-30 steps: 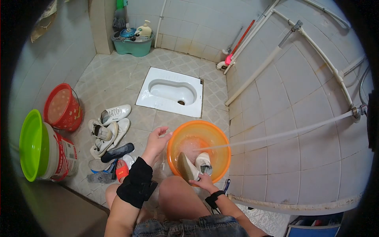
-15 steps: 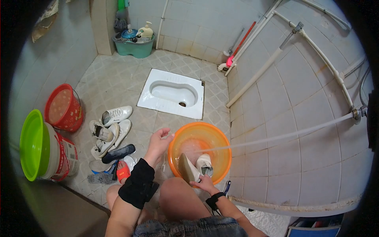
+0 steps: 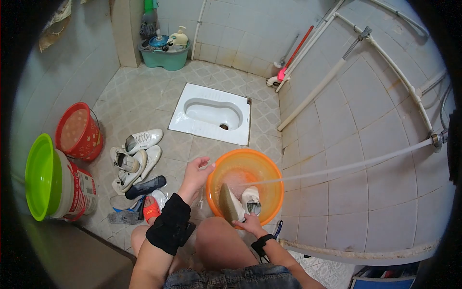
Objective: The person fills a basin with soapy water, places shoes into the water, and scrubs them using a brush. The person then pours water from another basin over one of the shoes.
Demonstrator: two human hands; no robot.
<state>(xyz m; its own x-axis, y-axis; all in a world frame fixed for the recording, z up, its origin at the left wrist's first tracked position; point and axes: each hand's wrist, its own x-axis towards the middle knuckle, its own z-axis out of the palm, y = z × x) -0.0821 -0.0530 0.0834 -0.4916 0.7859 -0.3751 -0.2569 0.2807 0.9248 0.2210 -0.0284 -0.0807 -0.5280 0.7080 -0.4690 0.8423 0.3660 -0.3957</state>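
Observation:
My right hand (image 3: pixel 249 224) grips a white shoe (image 3: pixel 232 203) by its heel end. That shoe is tilted on its side in the orange basin (image 3: pixel 278 207), with its tan sole turned left. Beside it in the basin lies a second white shoe (image 3: pixel 250 198). A stream of water (image 3: pixel 337 168) crosses from the right and lands in the basin behind the shoes. My left hand (image 3: pixel 194 176) hovers by the basin's left rim, holding nothing, its fingers loosely bent and apart. A black band covers my left forearm.
Several white shoes (image 3: pixel 144 140) and a dark slipper (image 3: pixel 146 187) lie on the floor at left. Beyond them stand a red bucket (image 3: pixel 89 139) and a green basin (image 3: pixel 39 178) leaning on a white bucket (image 3: pixel 82 190). A squat toilet (image 3: pixel 185 124) is ahead; the tap (image 3: pixel 438 139) is on the right wall.

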